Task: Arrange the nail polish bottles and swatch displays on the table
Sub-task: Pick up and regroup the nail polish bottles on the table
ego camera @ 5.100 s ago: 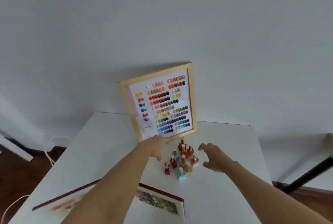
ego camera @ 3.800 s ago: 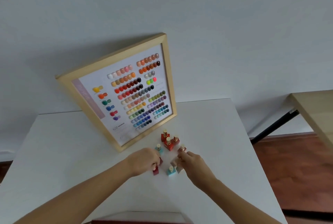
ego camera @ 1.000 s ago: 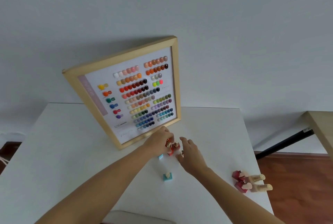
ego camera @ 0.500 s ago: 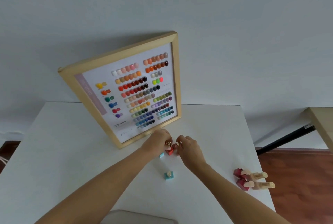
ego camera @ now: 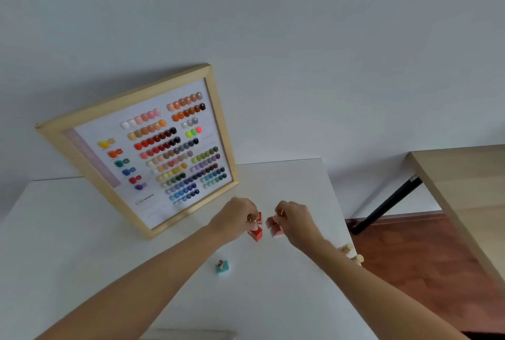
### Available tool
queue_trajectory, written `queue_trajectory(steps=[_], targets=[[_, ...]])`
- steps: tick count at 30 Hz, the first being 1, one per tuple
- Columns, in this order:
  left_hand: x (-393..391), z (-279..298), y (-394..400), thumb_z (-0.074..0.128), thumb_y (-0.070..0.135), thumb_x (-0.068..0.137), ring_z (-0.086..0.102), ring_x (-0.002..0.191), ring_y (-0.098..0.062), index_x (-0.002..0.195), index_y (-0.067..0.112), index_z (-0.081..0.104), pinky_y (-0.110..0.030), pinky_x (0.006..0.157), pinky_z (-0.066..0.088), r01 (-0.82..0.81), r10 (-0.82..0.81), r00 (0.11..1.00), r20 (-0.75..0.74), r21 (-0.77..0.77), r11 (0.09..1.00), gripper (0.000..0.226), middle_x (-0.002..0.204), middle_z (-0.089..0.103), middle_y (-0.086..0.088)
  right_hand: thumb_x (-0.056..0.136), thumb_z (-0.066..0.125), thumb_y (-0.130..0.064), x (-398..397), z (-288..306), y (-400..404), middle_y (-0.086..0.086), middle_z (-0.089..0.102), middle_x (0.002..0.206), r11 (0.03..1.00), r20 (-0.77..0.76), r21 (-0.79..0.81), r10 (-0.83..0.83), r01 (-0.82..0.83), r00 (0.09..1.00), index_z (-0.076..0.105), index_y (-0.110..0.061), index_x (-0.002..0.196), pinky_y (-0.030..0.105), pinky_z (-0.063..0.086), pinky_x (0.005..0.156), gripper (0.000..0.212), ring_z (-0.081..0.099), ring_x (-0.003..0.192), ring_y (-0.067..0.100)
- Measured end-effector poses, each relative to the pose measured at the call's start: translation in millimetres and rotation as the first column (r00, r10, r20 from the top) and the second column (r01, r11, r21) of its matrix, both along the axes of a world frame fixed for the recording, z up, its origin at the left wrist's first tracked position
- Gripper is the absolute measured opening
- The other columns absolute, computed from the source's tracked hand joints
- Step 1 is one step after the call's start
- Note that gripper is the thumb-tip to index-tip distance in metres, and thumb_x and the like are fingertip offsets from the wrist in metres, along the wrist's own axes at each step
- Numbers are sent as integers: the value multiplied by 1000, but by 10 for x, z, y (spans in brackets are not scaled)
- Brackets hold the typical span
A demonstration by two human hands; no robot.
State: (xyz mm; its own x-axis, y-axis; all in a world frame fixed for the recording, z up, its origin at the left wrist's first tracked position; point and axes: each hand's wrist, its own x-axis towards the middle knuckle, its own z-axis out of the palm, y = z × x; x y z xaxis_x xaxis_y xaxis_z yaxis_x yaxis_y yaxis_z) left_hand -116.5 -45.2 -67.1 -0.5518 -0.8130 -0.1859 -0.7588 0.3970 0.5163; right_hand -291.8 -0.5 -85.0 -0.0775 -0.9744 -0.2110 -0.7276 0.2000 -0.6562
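A wooden-framed swatch display leans against the wall at the back of the white table. In front of it my left hand pinches the gold caps of red nail polish bottles. My right hand pinches the caps of pinkish-red bottles just to the right. A teal bottle stands alone nearer to me. Beige caps of lying bottles show past my right forearm at the table's right edge.
A pale flat object pokes in at the bottom edge of the view. A wooden table with a black leg stands to the right over a reddish-brown floor. The white table's right edge runs close to my right arm.
Both hands have closed on red bottles and drawn a little apart. Over the last seconds the cluster thinned, with several bottles now lying at the right edge and the teal one left alone.
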Motion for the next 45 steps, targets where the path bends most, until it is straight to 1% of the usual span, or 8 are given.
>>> queue_trajectory(steps=[4, 8, 13, 21, 29, 33, 39, 45], targets=[[-401, 30, 120, 72, 17, 79, 62, 98, -24, 102, 4, 71, -29, 85, 49, 47, -47, 999, 10, 33, 998, 26, 108, 67, -9, 85, 57, -2, -461, 110, 129, 9, 66, 81, 999, -45, -24, -47, 46, 998, 61, -6, 82, 10, 47, 52, 6, 58, 58, 6], [-757, 19, 253, 72, 16, 78, 62, 92, -25, 96, 4, 71, -25, 75, 44, 89, -92, 995, 47, 56, 994, 21, 101, 68, -10, 86, 59, -7, -849, 158, 250, 7, 66, 81, 998, -130, -4, -64, 64, 990, 62, -7, 85, 14, 43, 48, 2, 57, 60, 11], [-1058, -28, 423, 74, 15, 77, 64, 88, -26, 90, 5, 72, -31, 76, 52, 131, -141, 986, 93, 102, 986, 16, 97, 69, -10, 90, 51, 0, -1153, 154, 356, -2, 64, 54, 991, -11, 85, -106, 106, 994, 55, -13, 78, 8, 38, 36, 18, 58, 36, 1], [-1274, -184, 626, 70, 12, 78, 51, 70, -22, 70, 5, 60, -30, 69, 48, 190, -208, 958, 198, 105, 976, 15, 78, 53, -6, 89, 52, 3, -1347, 19, 350, -4, 59, 54, 990, -82, 135, -27, 38, 996, 58, -10, 83, 10, 42, 35, 15, 55, 32, 2], [-1249, -233, 706, 71, 8, 78, 63, 89, -28, 87, 4, 71, -33, 77, 51, 202, -215, 961, 175, 87, 975, 10, 102, 64, -10, 91, 57, -10, -1371, -122, 337, 7, 67, 103, 990, -206, 141, 42, -12, 978, 65, -12, 108, 24, 55, 68, 19, 66, 77, 19], [-1215, -236, 723, 71, 6, 76, 63, 89, -28, 89, 4, 71, -30, 76, 50, 229, -238, 957, 164, 73, 971, 13, 104, 64, -9, 91, 57, -12, -1373, -145, 347, 7, 67, 105, 990, -222, 140, 49, -18, 974, 65, -15, 109, 24, 55, 69, 20, 67, 79, 20], [-1087, -150, 668, 75, 11, 76, 59, 107, -27, 126, 16, 58, -34, 93, 51, 279, -294, 948, 126, 121, 953, 53, 127, 56, -7, 90, 59, -19, -1340, -40, 366, 6, 66, 109, 993, -240, 118, 40, -12, 970, 62, -19, 116, 29, 58, 74, 26, 67, 77, 20], [-676, 80, 469, 79, 18, 74, 59, 99, -15, 136, 24, 47, -23, 84, 49, 230, -231, 973, -5, 110, 967, 70, 131, 51, 3, 91, 57, -27, -1302, 80, 444, 6, 67, 109, 995, -315, 102, 25, 8, 949, 57, -22, 121, 29, 56, 72, 31, 67, 78, 18]])
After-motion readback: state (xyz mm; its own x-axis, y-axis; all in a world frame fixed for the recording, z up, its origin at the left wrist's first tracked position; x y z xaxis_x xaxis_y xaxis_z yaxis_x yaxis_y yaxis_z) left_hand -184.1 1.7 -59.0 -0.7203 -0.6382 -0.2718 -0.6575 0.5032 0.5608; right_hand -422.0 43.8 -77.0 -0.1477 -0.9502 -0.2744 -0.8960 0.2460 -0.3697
